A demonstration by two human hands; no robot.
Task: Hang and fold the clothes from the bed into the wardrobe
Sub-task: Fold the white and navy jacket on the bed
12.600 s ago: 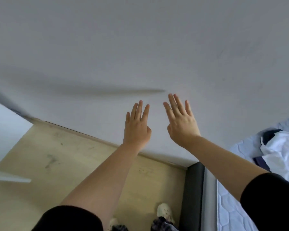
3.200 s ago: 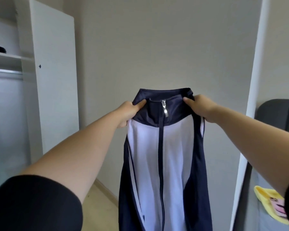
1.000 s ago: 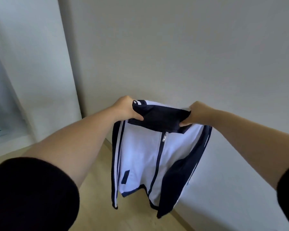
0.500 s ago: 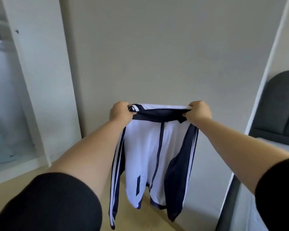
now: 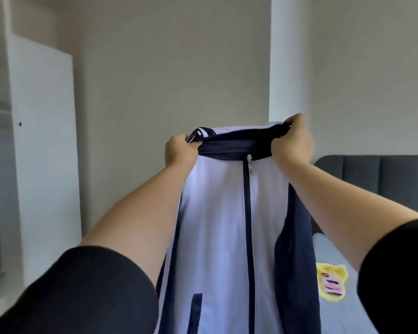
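Observation:
A white and navy zip-up jacket (image 5: 217,225) hangs in front of me, zip closed, its front facing me. My left hand (image 5: 180,151) grips the left shoulder at the navy collar. My right hand (image 5: 292,141) grips the right shoulder, a little higher. Both arms are stretched forward at chest height. The jacket's hem runs out of the bottom of the view. The white wardrobe (image 5: 41,150) stands at the left with its door open; a hanging rail shows blurred at the far left edge.
The bed (image 5: 336,256) lies at the right with a dark grey padded headboard (image 5: 377,174). A yellow garment (image 5: 332,282) lies on the mattress. A white wall column (image 5: 290,56) rises behind the jacket. Grey wall fills the middle.
Both hands have lifted the jacket higher and my view has swung right and up. The bed and the yellow garment have come into view.

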